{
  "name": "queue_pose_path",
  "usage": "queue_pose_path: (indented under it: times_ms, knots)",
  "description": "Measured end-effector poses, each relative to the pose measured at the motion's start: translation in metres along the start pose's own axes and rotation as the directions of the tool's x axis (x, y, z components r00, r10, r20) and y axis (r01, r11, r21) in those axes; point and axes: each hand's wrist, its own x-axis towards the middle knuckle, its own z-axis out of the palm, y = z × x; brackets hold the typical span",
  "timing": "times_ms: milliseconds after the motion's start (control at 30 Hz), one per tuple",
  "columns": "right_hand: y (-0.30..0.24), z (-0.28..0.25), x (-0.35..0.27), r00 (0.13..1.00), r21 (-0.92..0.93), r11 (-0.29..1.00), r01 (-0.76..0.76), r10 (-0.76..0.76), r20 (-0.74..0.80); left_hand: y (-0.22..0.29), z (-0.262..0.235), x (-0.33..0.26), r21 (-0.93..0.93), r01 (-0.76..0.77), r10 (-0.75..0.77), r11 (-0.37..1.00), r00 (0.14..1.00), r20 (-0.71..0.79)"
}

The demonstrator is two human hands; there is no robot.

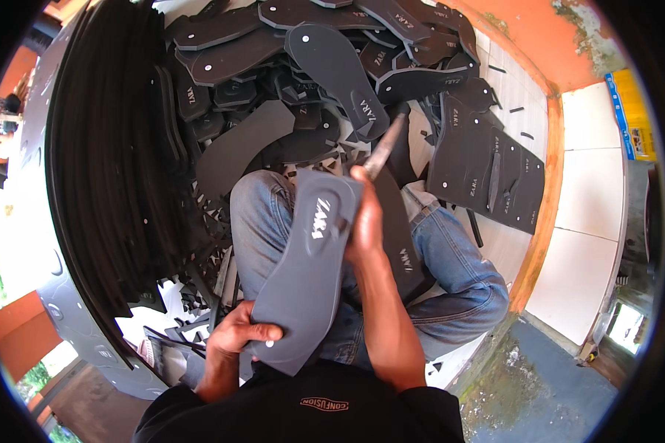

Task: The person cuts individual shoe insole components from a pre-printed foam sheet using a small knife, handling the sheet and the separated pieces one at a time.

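A dark grey foam sandal sole (297, 284) with pale printed lettering lies tilted over my lap. My left hand (235, 331) grips its near end, thumb on top beside a small white dot. Along the sole's upper right edge, my right hand (367, 230) is closed around a knife (386, 150). The long blade points away from me and up to the right; the handle is hidden in my fist. A small dark piece shows at the sole's edge by my right fingers. Beneath my right forearm, another dark printed foam piece (400, 255) rests on my legs.
Many cut soles (325, 63) are heaped beyond my legs. A tall stack of dark foam sheets (114, 148) stands at the left. Offcuts (207, 221) litter the floor beside my knee. At the right, an uncut printed foam sheet (513, 177) lies near a wooden edge (541, 247).
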Motion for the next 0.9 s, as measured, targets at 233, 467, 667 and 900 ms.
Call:
queue_pose_path:
  times_ms: [233, 467, 667, 900]
  knots:
    - [-0.085, -0.069, -0.079, 0.968, -0.345, 0.921, 0.178, -0.228, -0.108, -0.009, -0.029, 0.04, -0.209, -0.125, 0.149, 0.97, 0.984, 0.102]
    - [-0.018, -0.124, -0.168, 0.882, -0.454, 0.872, 0.183, -0.349, -0.316, 0.018, 0.05, 0.077, -0.557, -0.658, 0.598, 0.506, 0.733, -0.324]
    - [0.017, -0.134, -0.202, 0.896, -0.794, 0.605, 0.052, -0.379, -0.23, 0.063, 0.069, 0.088, 0.027, -0.359, 0.356, 0.933, 0.907, -0.226]
    - [0.005, -0.115, -0.188, 0.836, -0.982, 0.154, 0.113, -0.548, 0.01, 0.037, 0.087, 0.086, 0.16, -0.037, 0.032, 0.986, 0.999, 0.033]
